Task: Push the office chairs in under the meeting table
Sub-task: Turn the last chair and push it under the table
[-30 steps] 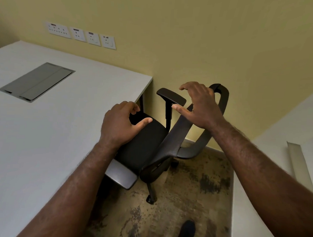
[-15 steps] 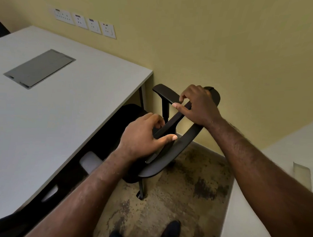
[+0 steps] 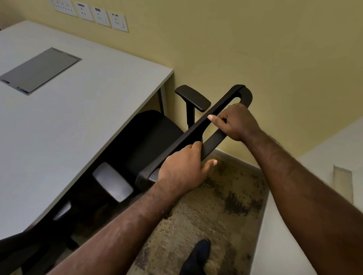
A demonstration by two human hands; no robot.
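While both hands are gripping its backrest, the chair [image 3: 147, 140] is sitting at the corner of the table [image 3: 78, 117], its black seat lying partly under the table's edge and its back leaning toward the camera. The left hand [image 3: 183, 168] is clasping the lower part of the backrest's top rail, fingers curling over the front and the thumb sticking out free on the near side. The right hand [image 3: 236, 122] is closing round the same rail higher up, near its rounded end, with the thumb lying flat along the rail. Both forearms are reaching in from the bottom and right of the view.

One armrest [image 3: 193, 97] is standing upright beside the table's corner, clear of the tabletop and close to the yellow wall [image 3: 262, 47]. The other armrest [image 3: 113, 182], grey in the light, is showing below the table's edge. A table leg [image 3: 162, 97] is running down just left of the far armrest.

A grey cable hatch [image 3: 39, 69] is lying flush in the tabletop, well apart from the chair. Four white sockets [image 3: 88, 13] are lining the wall above the table. A dark shoe [image 3: 197, 261] is resting on the mottled brown carpet [image 3: 225, 211] below the hands. A second white surface [image 3: 275, 253] is filling the right edge of the view. A dark shape at the lower left corner is too dim to tell.
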